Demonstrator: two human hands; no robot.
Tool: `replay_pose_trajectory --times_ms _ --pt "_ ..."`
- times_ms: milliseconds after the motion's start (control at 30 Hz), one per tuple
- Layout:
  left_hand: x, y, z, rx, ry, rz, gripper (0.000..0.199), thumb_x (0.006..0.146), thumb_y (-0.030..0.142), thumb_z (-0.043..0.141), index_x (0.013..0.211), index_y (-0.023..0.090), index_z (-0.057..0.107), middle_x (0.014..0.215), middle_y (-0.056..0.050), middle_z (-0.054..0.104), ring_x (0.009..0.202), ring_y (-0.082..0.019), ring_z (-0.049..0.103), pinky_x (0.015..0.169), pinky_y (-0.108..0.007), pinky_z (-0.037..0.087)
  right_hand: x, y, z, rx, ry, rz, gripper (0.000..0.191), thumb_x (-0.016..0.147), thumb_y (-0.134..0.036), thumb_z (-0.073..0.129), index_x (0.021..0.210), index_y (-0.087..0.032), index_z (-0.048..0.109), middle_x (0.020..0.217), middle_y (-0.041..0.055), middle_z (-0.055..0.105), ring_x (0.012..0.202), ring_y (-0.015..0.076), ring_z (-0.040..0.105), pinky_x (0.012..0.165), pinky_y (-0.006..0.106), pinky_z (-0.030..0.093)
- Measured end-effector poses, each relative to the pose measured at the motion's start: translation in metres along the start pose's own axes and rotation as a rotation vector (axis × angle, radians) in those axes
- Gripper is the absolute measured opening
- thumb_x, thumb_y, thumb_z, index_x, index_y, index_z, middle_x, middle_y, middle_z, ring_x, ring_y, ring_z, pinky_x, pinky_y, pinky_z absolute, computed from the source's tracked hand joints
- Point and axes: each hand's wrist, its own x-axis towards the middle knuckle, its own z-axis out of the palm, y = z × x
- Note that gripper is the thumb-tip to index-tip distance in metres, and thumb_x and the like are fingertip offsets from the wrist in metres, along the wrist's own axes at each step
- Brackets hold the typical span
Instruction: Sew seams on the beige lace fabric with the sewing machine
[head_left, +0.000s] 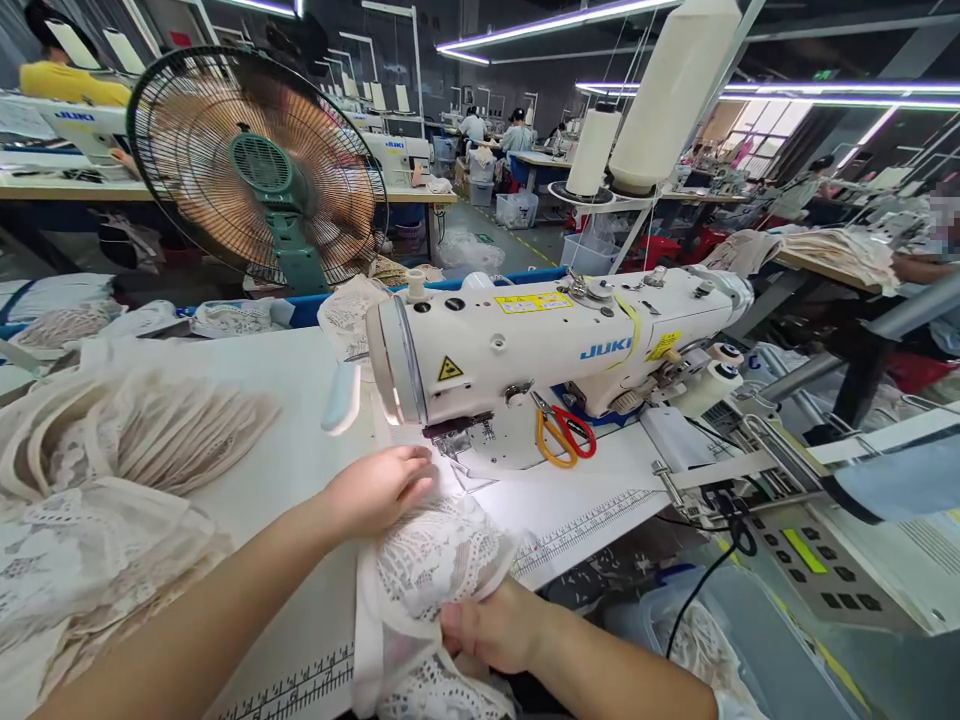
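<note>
A white lace bra piece [442,560] hangs from the sewing machine [487,345] down over the front edge of the white table. My left hand [379,490] lies on its upper end, fingers stretched out beside the presser foot and needle area. Lower down, my right hand [491,625] is closed on the lace, thumb on top; the other fingers are mostly hidden beneath it. Under the machine arm, scissors with one orange and one red handle [566,435] rest on the machine bed. The needle itself cannot be made out.
Piled lace pieces [112,480] lie on the table to the left. A large fan [259,165] stands behind it. Thread cones [667,100] rise at the back right. A control panel [817,560] and a plastic bin [750,640] are at right. Other people work farther back.
</note>
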Motion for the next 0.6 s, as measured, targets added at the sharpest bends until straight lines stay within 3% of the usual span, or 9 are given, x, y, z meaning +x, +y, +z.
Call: replay_pose_trajectory --times_ms 200,300,467,600 --pt "-0.007 0.016 -0.005 -0.118 -0.08 0.052 0.053 0.092 0.041 0.021 0.105 0.019 0.067 0.123 -0.01 0.061 0.113 -0.024 0.057 0.094 -0.037 0.047 0.013 -0.008 0.01 0.295 0.023 -0.023 0.071 0.049 -0.058 0.079 0.106 -0.02 0.062 0.086 0.0058 0.067 0.073 0.0197 0.062 0.065 0.033 0.048" --pt "-0.004 0.015 -0.006 -0.106 -0.07 0.036 0.056 0.092 0.043 0.019 0.105 0.018 0.067 0.125 -0.011 0.061 0.115 -0.025 0.055 0.095 -0.038 0.047 0.019 -0.008 0.014 0.398 0.081 -0.053 0.063 0.052 -0.049 0.08 0.103 -0.018 0.062 0.082 0.0054 0.067 0.064 0.016 0.059 0.057 0.027 0.043" --pt "0.003 0.009 -0.003 -0.04 -0.054 0.028 0.056 0.093 0.044 0.019 0.107 0.017 0.066 0.12 -0.012 0.063 0.113 -0.026 0.056 0.094 -0.039 0.048 0.033 -0.009 0.018 0.499 0.134 -0.059 0.039 0.056 -0.041 0.077 0.083 -0.018 0.061 0.066 -0.0002 0.06 0.05 0.009 0.047 0.048 0.022 0.033" --pt "0.005 0.009 0.006 0.044 -0.027 -0.009 0.051 0.093 0.042 0.026 0.116 0.014 0.062 0.125 -0.014 0.06 0.116 -0.027 0.054 0.096 -0.04 0.047 0.043 -0.011 0.019 0.52 0.208 0.006 0.035 0.048 -0.036 0.077 0.067 -0.019 0.054 0.052 -0.0047 0.051 0.046 0.0081 0.042 0.044 0.022 0.029"
